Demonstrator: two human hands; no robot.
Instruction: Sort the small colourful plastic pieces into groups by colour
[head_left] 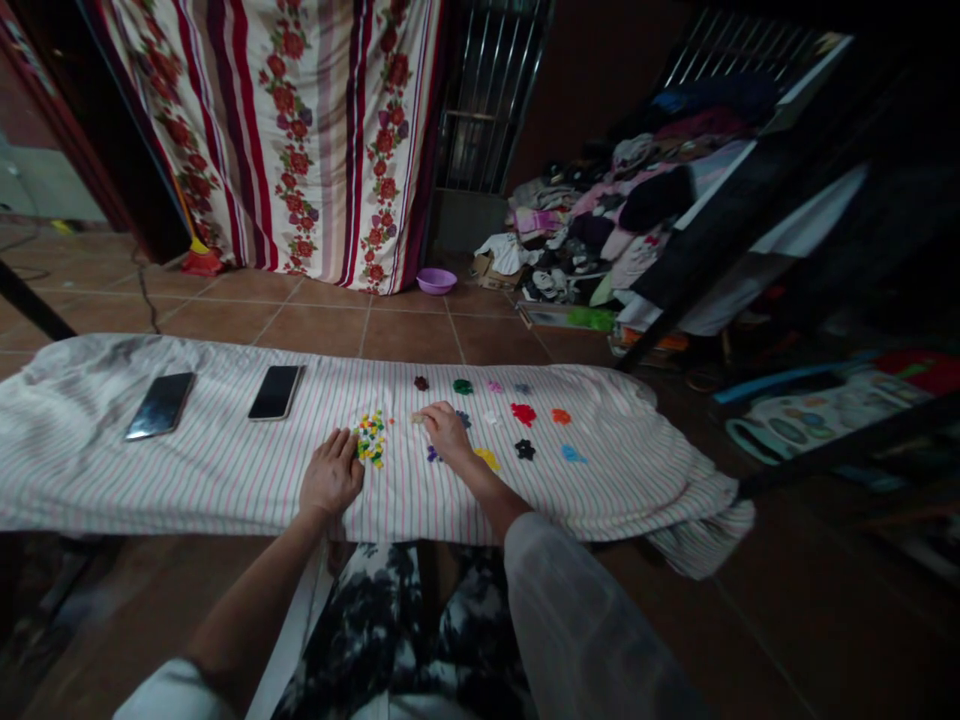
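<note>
My left hand (pixel 332 472) lies flat on the striped cloth (pixel 225 490), fingers stretched out beside a heap of mixed yellow, green, white and orange small pieces (pixel 370 440). With fingertips pressed together, my right hand (pixel 448 437) is at a little beige pile (pixel 417 417); what it pinches, if anything, is too small to make out. Partly behind that hand are a purple pile (pixel 432 454) and a grey-blue pile (pixel 465 420). A yellow pile (pixel 488 459) lies under the right wrist's edge. Further right are white (pixel 492 418), red (pixel 523 413) and black (pixel 525 450) piles.
Orange (pixel 561 416) and light blue (pixel 574 454) piles lie rightmost; brown (pixel 421 383), green (pixel 463 386), pink (pixel 494 386) and grey (pixel 523 388) ones form the far row. Two phones (pixel 275 392) rest at left. Beyond stand a purple basin (pixel 436 281) and heaped clothes (pixel 600 215).
</note>
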